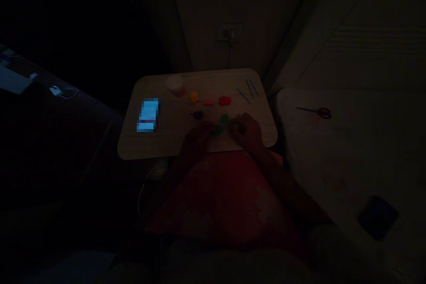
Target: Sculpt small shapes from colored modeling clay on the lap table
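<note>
The light is very dim. On a small wooden table [166,142], my left hand [198,137] has its fingers closed at the edge of a green lump [218,130] that looks like modelling clay. Opposite it, my right hand [249,132] pinches a small green piece [235,124], whose exact shape is too dark to make out. Just beyond the fingers lies a round green piece [224,118]. Further back sit a red lump [224,100], a pink piece [208,102], an orange-yellow lump [193,96] and a dark, spiky-looking piece [198,115].
A pale cup [175,85] stands at the table's back left, near a lit, blurred phone screen [148,115]. Several thin sticks [248,91] lie at the back right. Scissors [321,112] and a dark square item [378,216] rest on the pale surface to the right.
</note>
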A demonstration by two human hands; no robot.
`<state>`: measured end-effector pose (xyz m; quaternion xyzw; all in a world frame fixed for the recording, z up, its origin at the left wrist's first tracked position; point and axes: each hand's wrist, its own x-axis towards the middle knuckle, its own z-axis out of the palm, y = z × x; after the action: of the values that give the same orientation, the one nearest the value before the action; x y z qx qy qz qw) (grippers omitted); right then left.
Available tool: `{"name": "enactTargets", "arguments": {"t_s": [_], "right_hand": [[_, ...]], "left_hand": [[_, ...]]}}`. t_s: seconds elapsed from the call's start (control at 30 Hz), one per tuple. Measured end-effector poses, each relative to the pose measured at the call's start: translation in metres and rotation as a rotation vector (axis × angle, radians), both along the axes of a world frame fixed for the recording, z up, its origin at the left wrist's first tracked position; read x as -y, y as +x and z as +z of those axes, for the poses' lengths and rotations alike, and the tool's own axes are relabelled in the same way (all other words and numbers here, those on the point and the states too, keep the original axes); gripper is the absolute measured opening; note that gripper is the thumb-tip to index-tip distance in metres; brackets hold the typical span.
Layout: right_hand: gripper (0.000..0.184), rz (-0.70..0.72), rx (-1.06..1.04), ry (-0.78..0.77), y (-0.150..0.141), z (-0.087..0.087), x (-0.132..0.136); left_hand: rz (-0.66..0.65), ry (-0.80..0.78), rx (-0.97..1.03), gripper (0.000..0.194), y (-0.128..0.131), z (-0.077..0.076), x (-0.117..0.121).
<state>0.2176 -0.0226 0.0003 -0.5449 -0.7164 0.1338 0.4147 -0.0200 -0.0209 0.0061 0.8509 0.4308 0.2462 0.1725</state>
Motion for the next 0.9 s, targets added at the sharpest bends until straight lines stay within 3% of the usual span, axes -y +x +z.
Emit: {"name": "enactTargets", "arguments": {"t_s": [0.2, 0.5, 0.63, 0.8, 0.9], "right_hand": [[0.025, -0.033, 0.115, -0.008, -0.0026, 0.0028, 0.0037], [0.025, -0.010, 0.145, 0.000, -0.0034, 0.0034, 0.0051], [0.022, 0.030, 0.137, 0.024, -0.0036, 0.0041, 0.0077], [0.019, -0.022, 0.085, 0.037, -0.0032, 0.0040, 0.0077], [0.018, 0.023, 0.084, 0.042, -0.0020, 0.0022, 0.0070]], "left_hand": [[-0.100, 0.004, -0.046, 0.053, -0.0010, -0.0044, -0.0016], [-0.056, 0.016, 0.041, 0.048, -0.0016, -0.0041, -0.0002], [-0.108, 0.003, -0.029, 0.045, -0.0007, -0.0035, 0.0010], [-0.085, 0.027, -0.082, 0.048, -0.0011, -0.0027, -0.0001], [-0.074, 0.031, -0.068, 0.047, -0.0017, 0.0005, 0.0008]]}}
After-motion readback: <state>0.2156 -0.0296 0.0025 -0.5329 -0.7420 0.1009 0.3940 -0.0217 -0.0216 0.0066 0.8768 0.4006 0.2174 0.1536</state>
